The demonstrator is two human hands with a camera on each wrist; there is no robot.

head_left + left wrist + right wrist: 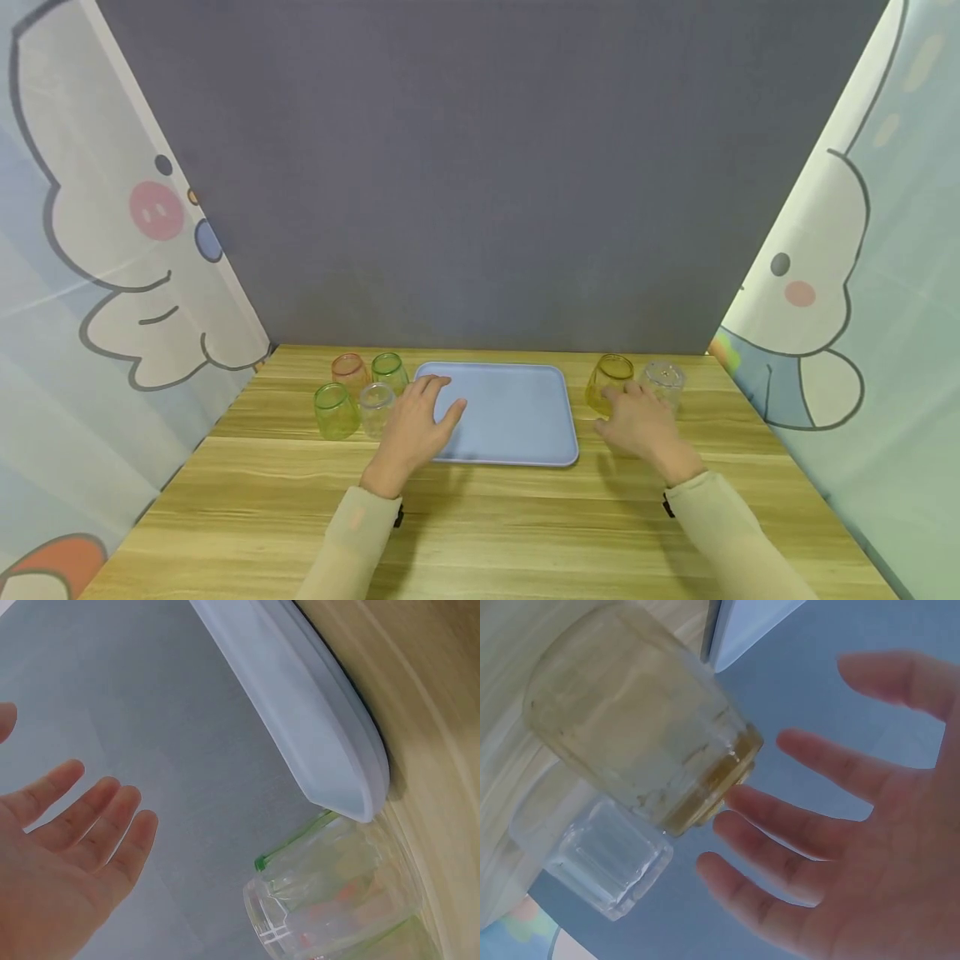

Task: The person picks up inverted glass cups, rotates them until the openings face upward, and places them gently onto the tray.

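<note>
My left hand (416, 425) hovers with spread, relaxed fingers over the left edge of a pale blue tray (498, 412). Beside it on the left stand a clear glass (375, 410), a green glass (389, 371), a reddish glass (348, 371) and a yellow-green glass (337, 414). My right hand (643, 425) reaches near an amber glass (598, 388), its fingers loosely spread. In the right wrist view, the fingertips are close to the narrower, thick end of the amber glass (637, 712); contact cannot be told. Another clear glass (663, 377) stands just right of it.
All this sits on a wood-grain table (510, 533). A dark grey panel (487, 183) rises along the back edge. Printed cartoon curtains (67, 333) hang on both sides. The tray lies between the two groups of glasses.
</note>
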